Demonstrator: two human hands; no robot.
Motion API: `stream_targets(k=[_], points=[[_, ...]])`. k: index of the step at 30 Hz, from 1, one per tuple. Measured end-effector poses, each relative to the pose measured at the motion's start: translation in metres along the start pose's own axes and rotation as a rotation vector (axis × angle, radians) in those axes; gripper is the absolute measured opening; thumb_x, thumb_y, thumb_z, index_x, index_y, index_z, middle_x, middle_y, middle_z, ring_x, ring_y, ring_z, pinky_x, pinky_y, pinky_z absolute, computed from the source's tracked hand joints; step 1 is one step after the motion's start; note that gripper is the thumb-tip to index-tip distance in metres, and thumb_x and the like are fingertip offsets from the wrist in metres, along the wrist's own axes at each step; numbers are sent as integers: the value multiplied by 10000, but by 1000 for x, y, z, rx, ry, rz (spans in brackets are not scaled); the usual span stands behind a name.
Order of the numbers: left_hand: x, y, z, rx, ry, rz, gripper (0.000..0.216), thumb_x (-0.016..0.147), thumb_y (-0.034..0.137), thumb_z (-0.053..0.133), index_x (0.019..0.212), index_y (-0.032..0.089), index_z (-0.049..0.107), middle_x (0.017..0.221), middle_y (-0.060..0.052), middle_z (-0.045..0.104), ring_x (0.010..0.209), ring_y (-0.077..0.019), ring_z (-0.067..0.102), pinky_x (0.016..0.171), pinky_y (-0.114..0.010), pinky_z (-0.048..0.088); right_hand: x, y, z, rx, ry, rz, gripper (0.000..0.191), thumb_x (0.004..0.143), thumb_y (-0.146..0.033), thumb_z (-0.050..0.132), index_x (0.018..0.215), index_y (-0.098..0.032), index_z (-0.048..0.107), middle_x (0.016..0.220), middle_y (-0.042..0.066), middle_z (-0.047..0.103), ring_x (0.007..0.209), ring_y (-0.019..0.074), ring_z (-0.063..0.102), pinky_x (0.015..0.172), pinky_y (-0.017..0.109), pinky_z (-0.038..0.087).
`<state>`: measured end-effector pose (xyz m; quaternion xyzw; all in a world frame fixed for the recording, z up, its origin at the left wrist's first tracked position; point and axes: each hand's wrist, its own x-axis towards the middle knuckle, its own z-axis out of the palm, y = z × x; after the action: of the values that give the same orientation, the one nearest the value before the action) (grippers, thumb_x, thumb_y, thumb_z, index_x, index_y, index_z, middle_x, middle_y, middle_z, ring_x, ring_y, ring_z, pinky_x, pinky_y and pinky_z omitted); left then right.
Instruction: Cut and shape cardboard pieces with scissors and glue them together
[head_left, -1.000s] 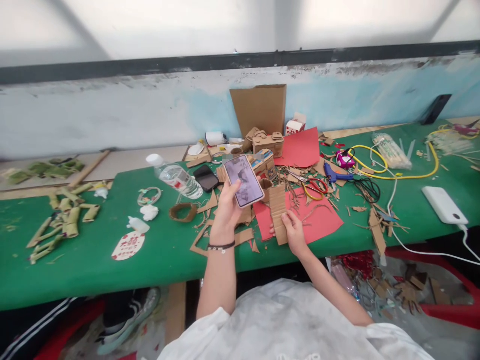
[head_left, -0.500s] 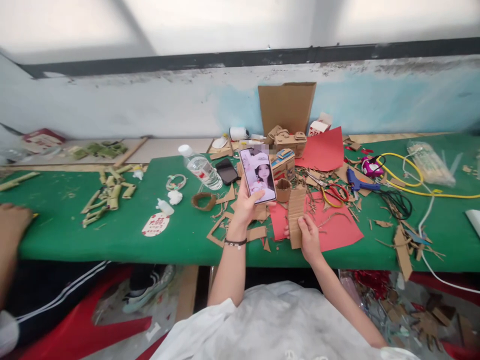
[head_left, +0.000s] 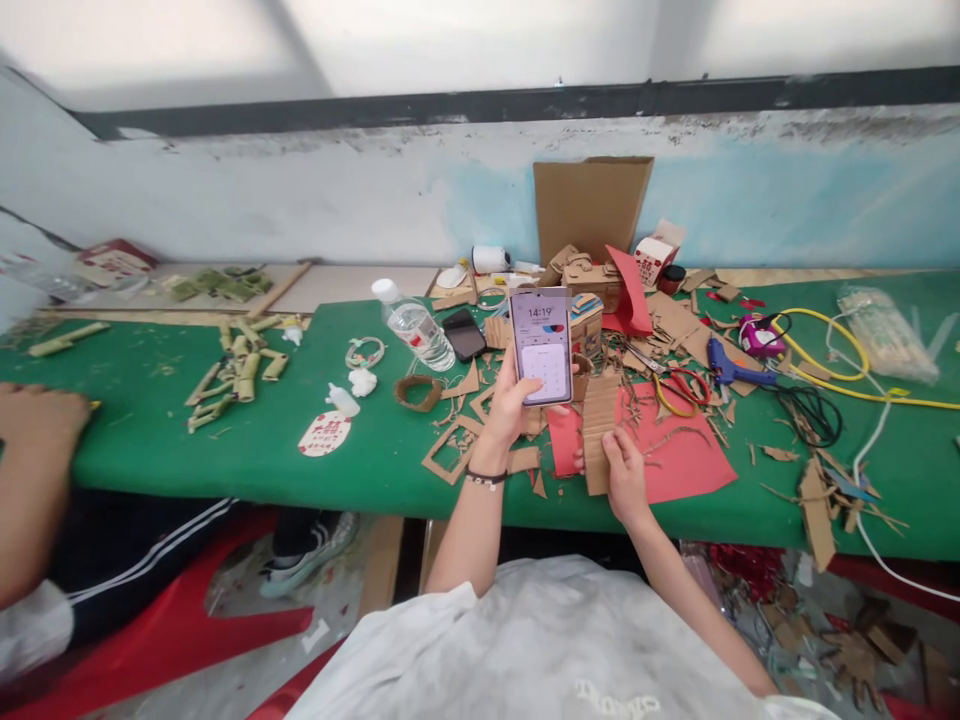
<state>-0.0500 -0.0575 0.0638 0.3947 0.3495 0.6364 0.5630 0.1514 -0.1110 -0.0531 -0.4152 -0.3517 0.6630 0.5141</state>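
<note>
My left hand (head_left: 511,400) grips a smartphone (head_left: 541,345) upright, thumb over the lower part of its lit screen, which shows 14:19 and a keypad. In my right hand (head_left: 624,470) is a strip of corrugated cardboard (head_left: 598,430), pinched at its right edge with the fingers behind it. Below the strip lies red paper (head_left: 675,450) strewn with thin cardboard shreds. Scissors with red and yellow handles (head_left: 684,388) rest to the right of the strip. A cardboard model (head_left: 592,280) stands behind the phone, which partly hides the pieces there.
A water bottle (head_left: 412,325), a second dark phone (head_left: 464,335) and a cardboard ring (head_left: 418,393) lie left of the phone. On the right are a blue glue gun (head_left: 739,368), a yellow cable (head_left: 832,365) and a bag of sticks (head_left: 885,330). Another person's arm (head_left: 37,470) rests at the left edge.
The phone screen has switched from a portrait picture to a clock with a keypad. The upright red paper behind now looks narrower and folded over. Both hands keep their holds; the view has shifted slightly.
</note>
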Motion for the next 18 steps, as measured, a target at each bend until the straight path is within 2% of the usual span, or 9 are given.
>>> stream_targets(k=[3,7,14,18], points=[[-2,1,2,12,-11,14,1051,860,287,819,1763,390,290,1700,-161,588,1345,-465,754,713,-487,779,0,0,-1,-15,4,4,398,964,-660,787,1042,-282,691,872,54,840,846,321,845,738,473,723],[-3,3,6,39,-14,13,1097,861,343,865,1773,389,257,1714,-182,567,1306,-467,774,644,-432,768,1,2,-2,-23,2,-4,378,982,-646,775,1073,-288,696,890,50,846,843,315,847,737,467,721],[-3,-3,7,19,15,30,933,944,493,818,1728,390,322,1667,-166,608,1317,-456,776,775,-541,782,0,1,-1,0,-2,6,379,978,-644,782,1064,-287,687,881,49,844,846,316,850,740,474,728],[-3,-3,10,49,64,11,884,916,499,883,1644,368,399,1630,-171,635,1211,-447,825,763,-551,775,0,-1,0,10,-11,2,376,977,-644,784,1052,-288,687,875,47,845,851,314,852,745,469,728]])
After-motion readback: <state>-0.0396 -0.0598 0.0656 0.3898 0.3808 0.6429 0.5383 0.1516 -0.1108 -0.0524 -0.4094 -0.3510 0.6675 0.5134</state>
